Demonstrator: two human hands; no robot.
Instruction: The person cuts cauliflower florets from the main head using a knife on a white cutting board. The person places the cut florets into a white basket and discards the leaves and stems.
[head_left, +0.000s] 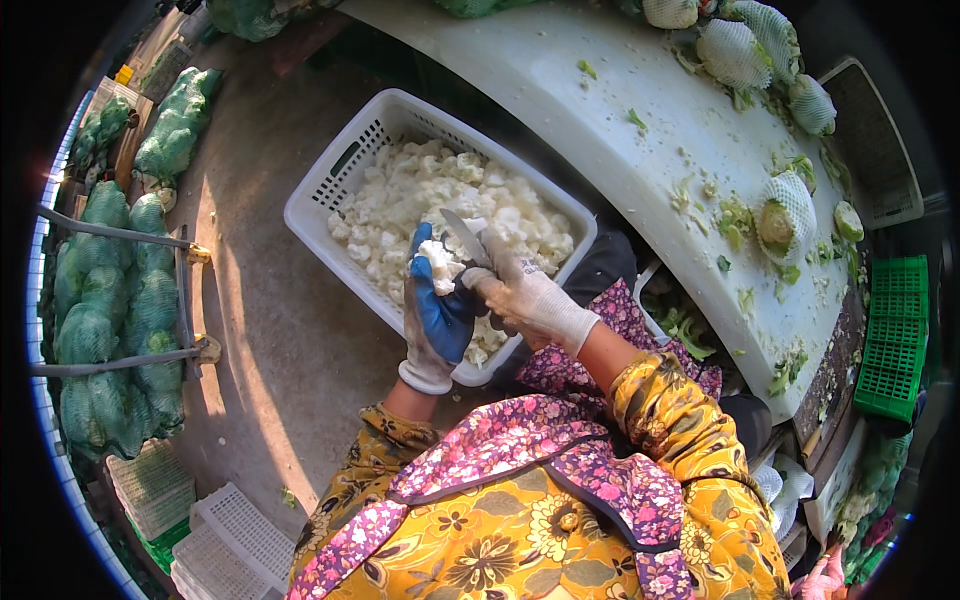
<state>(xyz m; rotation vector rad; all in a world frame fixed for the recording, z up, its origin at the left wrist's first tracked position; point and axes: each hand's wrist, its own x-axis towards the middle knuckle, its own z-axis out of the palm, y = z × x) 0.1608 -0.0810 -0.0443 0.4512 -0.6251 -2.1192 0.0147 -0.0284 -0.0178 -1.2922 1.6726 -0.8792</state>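
Observation:
My left hand (442, 307), in a white glove with a blue coated palm, holds a piece of white cauliflower (439, 267). In my right hand (525, 289), gloved in white knit, is a knife; its blade (466, 238) points up and to the left, beside the cauliflower piece. The knife's handle is hidden in the fist. Both hands are over the near side of a white plastic crate (322, 217), which is heaped with cut cauliflower florets (450, 180).
A white table (600, 97) at right bears leaf scraps, a cauliflower in a foam net (785, 217) and several more netted heads. A green crate (891, 337) stands beyond. Left, green mesh sacks (97, 322) lie by a cart with metal bars (112, 367). White crates (232, 540) stand lower left.

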